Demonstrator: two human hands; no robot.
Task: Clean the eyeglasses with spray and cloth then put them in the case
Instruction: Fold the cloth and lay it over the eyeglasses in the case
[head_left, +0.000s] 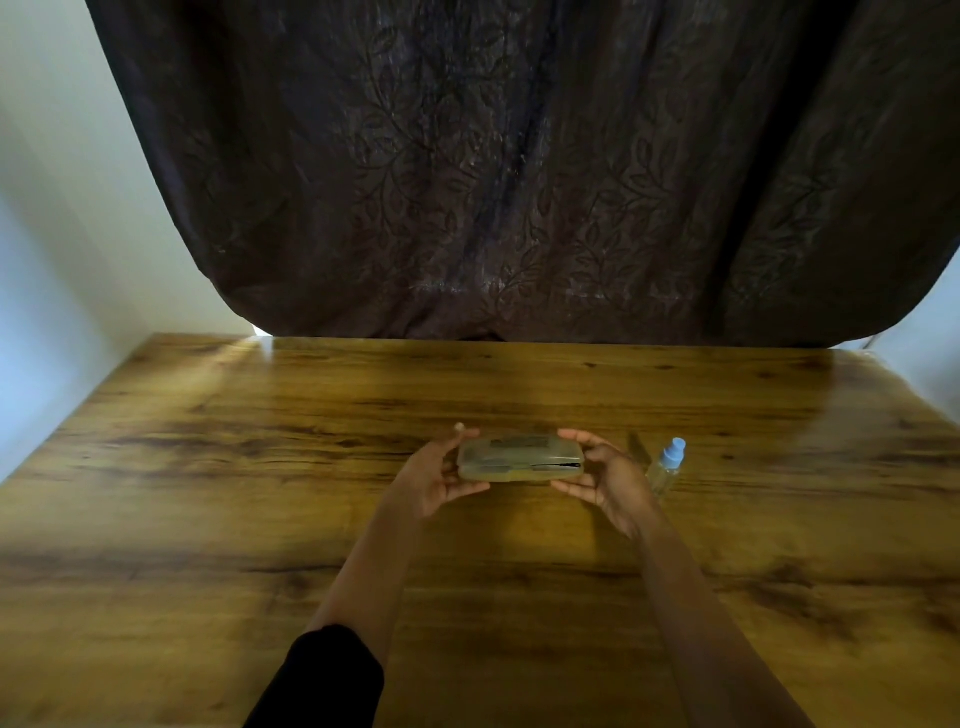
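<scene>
both hands, left hand (434, 475) and right hand (602, 475), grip the ends of the case (519, 460), seemingly stiff and light, mid-table.

The eyeglass case (521, 459) is a translucent, yellowish-tan hard shell with rounded corners. It lies lengthwise from left to right, gripped at its ends by the left hand (435, 479) and the right hand (609, 475). Its seam gapes slightly toward the right end, and something dark shows through the lid. The spray bottle (667, 464), clear with a pale blue cap, stands on the table just right of the right hand.
</scene>
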